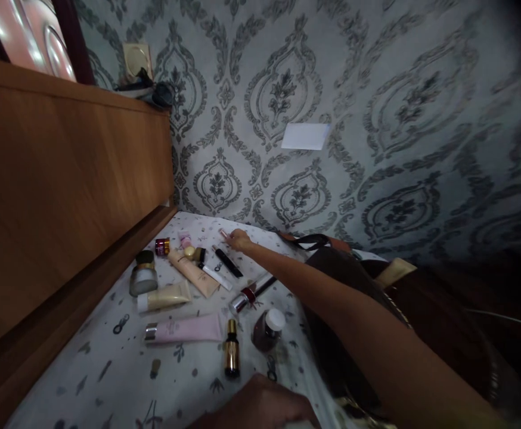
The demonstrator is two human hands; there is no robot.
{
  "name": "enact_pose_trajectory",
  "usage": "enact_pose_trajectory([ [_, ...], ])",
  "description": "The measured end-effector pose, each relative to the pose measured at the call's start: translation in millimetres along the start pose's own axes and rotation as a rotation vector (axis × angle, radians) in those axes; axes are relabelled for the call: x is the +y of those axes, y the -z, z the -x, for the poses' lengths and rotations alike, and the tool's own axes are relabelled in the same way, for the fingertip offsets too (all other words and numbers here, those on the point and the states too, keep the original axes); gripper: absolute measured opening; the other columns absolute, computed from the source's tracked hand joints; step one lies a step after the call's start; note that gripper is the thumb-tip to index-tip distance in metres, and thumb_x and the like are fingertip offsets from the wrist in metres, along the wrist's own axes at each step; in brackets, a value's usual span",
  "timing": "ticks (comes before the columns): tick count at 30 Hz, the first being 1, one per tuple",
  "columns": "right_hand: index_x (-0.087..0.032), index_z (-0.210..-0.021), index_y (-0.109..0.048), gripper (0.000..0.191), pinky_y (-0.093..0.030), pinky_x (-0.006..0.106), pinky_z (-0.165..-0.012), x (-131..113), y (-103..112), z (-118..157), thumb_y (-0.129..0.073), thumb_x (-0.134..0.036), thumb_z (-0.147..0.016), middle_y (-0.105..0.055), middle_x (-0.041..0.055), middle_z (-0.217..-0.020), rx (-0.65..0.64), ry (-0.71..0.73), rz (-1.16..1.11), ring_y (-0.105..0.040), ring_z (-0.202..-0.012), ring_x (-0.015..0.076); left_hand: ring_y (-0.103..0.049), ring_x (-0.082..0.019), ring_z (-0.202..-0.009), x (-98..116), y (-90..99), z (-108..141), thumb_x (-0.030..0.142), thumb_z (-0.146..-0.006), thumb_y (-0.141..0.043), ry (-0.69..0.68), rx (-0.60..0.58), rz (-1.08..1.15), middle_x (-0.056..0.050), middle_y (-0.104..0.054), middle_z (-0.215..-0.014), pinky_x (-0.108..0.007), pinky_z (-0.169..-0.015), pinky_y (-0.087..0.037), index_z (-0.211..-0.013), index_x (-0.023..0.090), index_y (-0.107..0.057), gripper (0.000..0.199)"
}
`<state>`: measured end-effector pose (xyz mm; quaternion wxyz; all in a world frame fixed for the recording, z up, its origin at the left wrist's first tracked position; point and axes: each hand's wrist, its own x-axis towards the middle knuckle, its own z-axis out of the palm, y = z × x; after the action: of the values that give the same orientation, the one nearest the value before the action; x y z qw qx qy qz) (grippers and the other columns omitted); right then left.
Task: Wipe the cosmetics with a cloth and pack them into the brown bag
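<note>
My right hand [239, 239] reaches to the far side of the white patterned cloth [86, 381], its fingers closed on a small pink tube [223, 233]. Nearest to it lie a black tube [228, 262] and a white tube [216, 276]. At the bottom edge, my left hand [260, 405] is curled and partly cut off; a pale bit shows under its fingers, too little to name. Just beyond it are a dark bottle with a gold cap [232, 351] and a dark jar with a white lid [267, 330]. A pink squeeze tube [186, 329] lies to their left.
A beige tube [193, 273], a cream tube [164, 297], a glass jar [143, 277] and a small red jar [163, 246] lie at left, by a wooden panel [73, 161]. A brown bag [332, 286] stands at right. Patterned wall [260, 89] behind.
</note>
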<state>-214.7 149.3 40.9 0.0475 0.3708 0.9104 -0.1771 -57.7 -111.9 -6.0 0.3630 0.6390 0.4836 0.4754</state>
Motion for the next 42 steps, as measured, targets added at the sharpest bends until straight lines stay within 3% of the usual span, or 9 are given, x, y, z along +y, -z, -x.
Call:
enact_pose_trajectory([
  [4, -0.014, -0.118, -0.062, 0.031, -0.058, 0.037, -0.080, 8.3, 5.7, 19.0, -0.059, -0.037, -0.097, -0.066, 0.0076, -0.111, -0.056, 0.051, -0.021, -0.066, -0.092, 0.0179, -0.061, -0.015, -0.071, 24.1, 6.2, -0.9, 0.023, -0.078, -0.064, 0.084, 0.190, 0.015, -0.001, -0.063, -0.067, -0.023, -0.069, -0.044, -0.076, 0.015, -0.069, 0.009],
  [13, -0.016, -0.121, -0.062, 0.044, -0.047, 0.038, -0.097, 6.5, -0.5, 78.2, -0.059, -0.050, -0.093, -0.059, 0.0148, -0.133, 0.051, 0.141, 0.117, -0.056, -0.123, 0.0278, -0.045, -0.010, -0.057, 36.6, 10.6, -3.4, 0.023, -0.079, -0.057, 0.033, 0.158, 0.108, 0.004, -0.044, -0.056, -0.022, -0.056, -0.033, -0.063, 0.019, -0.048, 0.019],
  [16, -0.016, -0.108, -0.068, 0.041, -0.049, 0.036, -0.093, 0.5, -1.9, 86.2, -0.076, -0.046, -0.081, -0.066, 0.0116, -0.122, -0.042, 0.185, 0.128, -0.061, -0.117, 0.0272, -0.045, -0.011, -0.059, 38.7, 12.9, -2.5, 0.026, -0.080, -0.056, 0.026, 0.165, 0.122, 0.004, -0.045, -0.058, -0.023, -0.058, -0.034, -0.063, 0.019, -0.048, 0.020],
  [21, -0.014, -0.099, -0.067, 0.023, -0.054, 0.036, -0.082, -9.8, 6.5, 90.3, -0.066, -0.035, -0.092, -0.069, 0.0060, -0.103, -0.128, 0.157, 0.003, -0.066, -0.091, 0.0178, -0.044, -0.011, -0.057, 42.7, 19.7, 0.1, 0.035, -0.086, -0.056, -0.009, 0.200, 0.141, 0.004, -0.046, -0.058, -0.024, -0.056, -0.033, -0.068, 0.017, -0.054, 0.026],
  [24, -0.010, -0.083, -0.065, 0.020, -0.050, 0.025, -0.063, -17.7, 25.7, 100.6, -0.065, -0.029, -0.090, -0.069, 0.0060, -0.082, -0.168, 0.139, -0.187, -0.062, -0.068, 0.0131, -0.052, -0.014, -0.066, 43.2, 33.4, -0.1, 0.046, -0.090, -0.056, -0.059, 0.436, 0.189, 0.001, -0.057, -0.067, -0.025, -0.066, -0.042, -0.081, 0.016, -0.064, 0.033],
  [28, -0.012, -0.082, -0.061, 0.025, -0.041, 0.018, -0.053, -29.7, 49.4, 144.6, -0.049, -0.029, -0.097, -0.068, 0.0058, -0.080, -0.130, 0.216, -0.528, -0.056, -0.059, 0.0080, -0.057, -0.015, -0.067, 42.1, 75.9, -5.5, 0.057, -0.085, -0.062, -0.098, 1.096, 0.395, -0.001, -0.064, -0.073, -0.026, -0.068, -0.047, -0.081, 0.017, -0.067, 0.040],
  [31, -0.016, -0.088, -0.059, 0.021, -0.039, 0.016, -0.053, -33.0, 40.0, 193.9, -0.048, -0.031, -0.097, -0.065, 0.0002, -0.080, -0.103, 0.305, -0.741, -0.056, -0.062, 0.0069, -0.060, -0.012, -0.072, 46.6, 110.0, -8.9, 0.057, -0.094, -0.048, -0.202, 1.314, 0.626, 0.000, -0.066, -0.079, -0.023, -0.074, -0.049, -0.085, 0.019, -0.065, 0.042],
  [35, -0.017, -0.080, -0.057, 0.016, -0.034, 0.017, -0.050, -22.9, -7.7, 252.9, -0.062, -0.030, -0.088, -0.051, -0.0055, -0.066, -0.248, 0.463, -1.086, -0.047, -0.057, 0.0069, -0.067, -0.014, -0.083, 59.0, 115.6, -5.5, 0.051, -0.098, -0.045, -0.200, 1.221, 0.857, -0.003, -0.070, -0.092, -0.027, -0.080, -0.053, -0.097, 0.020, -0.064, 0.037],
  [42, -0.016, -0.084, -0.058, 0.027, -0.031, 0.018, -0.053, 16.7, -58.4, 308.1, -0.073, -0.038, -0.081, -0.050, -0.0070, -0.065, -0.645, 0.458, -1.279, -0.044, -0.056, 0.0053, -0.048, -0.009, -0.050, 76.0, 58.2, 7.0, 0.048, -0.081, -0.071, -0.054, 0.931, 0.480, 0.005, -0.050, -0.055, -0.019, -0.048, -0.043, -0.065, 0.018, -0.054, 0.039],
])
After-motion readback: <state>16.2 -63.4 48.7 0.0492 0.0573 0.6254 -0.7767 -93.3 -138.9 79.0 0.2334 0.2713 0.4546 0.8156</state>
